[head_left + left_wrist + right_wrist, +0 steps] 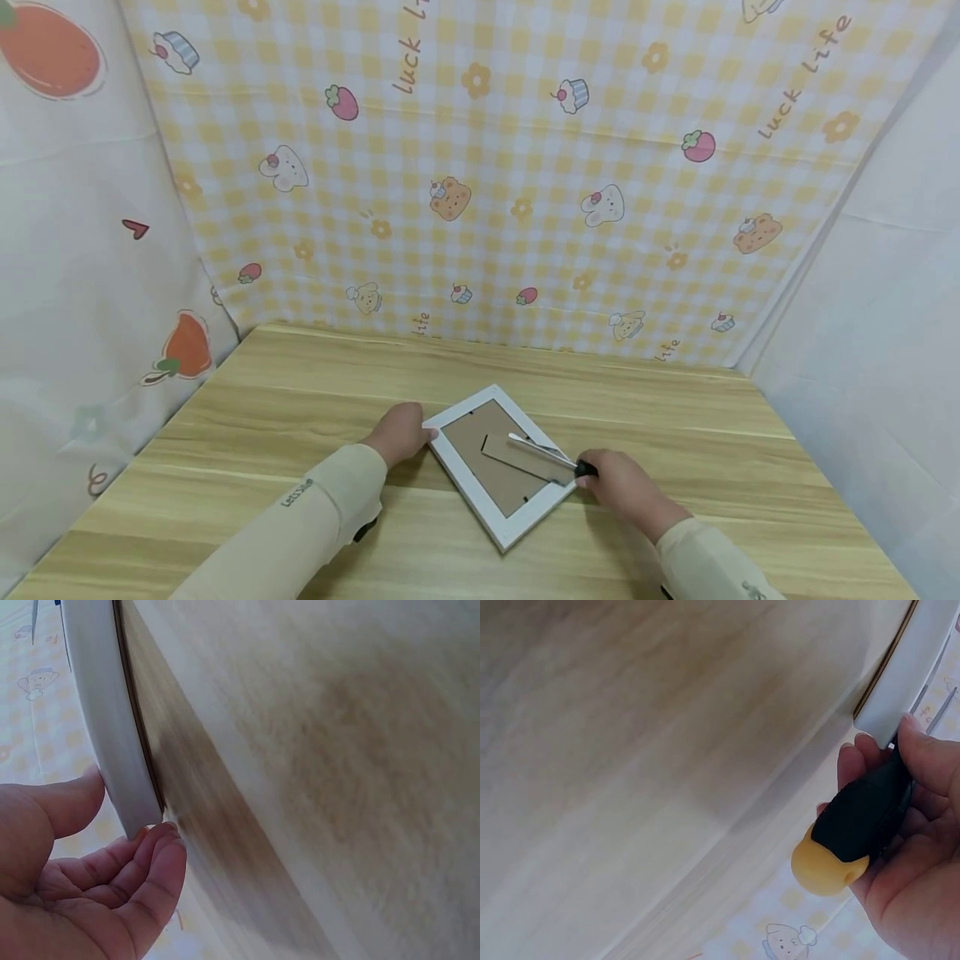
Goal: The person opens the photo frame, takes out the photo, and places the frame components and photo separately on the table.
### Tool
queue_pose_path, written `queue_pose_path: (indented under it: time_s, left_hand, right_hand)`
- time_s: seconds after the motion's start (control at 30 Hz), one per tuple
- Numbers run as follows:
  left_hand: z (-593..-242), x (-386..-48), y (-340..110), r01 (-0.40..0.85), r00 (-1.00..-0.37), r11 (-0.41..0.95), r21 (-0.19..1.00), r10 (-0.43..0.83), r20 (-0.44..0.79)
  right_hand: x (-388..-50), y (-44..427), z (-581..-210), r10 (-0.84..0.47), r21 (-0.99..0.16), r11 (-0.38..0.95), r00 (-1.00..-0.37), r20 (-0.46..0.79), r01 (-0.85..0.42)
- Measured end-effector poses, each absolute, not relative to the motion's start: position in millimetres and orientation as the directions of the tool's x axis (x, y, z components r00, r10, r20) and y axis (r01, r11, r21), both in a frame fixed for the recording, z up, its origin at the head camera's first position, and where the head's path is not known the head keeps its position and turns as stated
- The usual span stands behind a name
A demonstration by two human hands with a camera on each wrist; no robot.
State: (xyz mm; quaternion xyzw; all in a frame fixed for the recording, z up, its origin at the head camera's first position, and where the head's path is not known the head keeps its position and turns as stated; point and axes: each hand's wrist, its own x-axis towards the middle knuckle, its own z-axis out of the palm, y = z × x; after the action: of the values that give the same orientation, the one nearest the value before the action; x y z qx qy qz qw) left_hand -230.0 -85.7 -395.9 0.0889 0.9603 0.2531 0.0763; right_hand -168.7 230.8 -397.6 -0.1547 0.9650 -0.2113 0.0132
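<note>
Fingers of the left hand point(401, 433) pinch a corner of a smooth white rectangular frame point(463, 473) with flat brown backing point(467, 429), over the wood-grain counter point(315, 358). Fingers of the right hand point(618, 483), partly hidden, curl round a black, yellow-ended screwdriver point(861, 814).

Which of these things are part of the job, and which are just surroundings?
Part of the job:
- frame, its back facing up
- screwdriver, held with its tip over the frame's back

Just surroundings:
- table, beneath the work
- checked cloth, behind
- side cloths
</note>
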Motion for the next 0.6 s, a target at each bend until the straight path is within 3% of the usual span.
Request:
queue_pose_path:
  time_s: [0.6]
  left_hand:
    - [-395.3,-222.5,-90.3,0.150,-0.972,0.878,0.454,0.215,-0.096]
  right_hand:
    - [-178.4,233.9,-396.9,-0.329,-0.399,0.864,-0.944,0.017,-0.308]
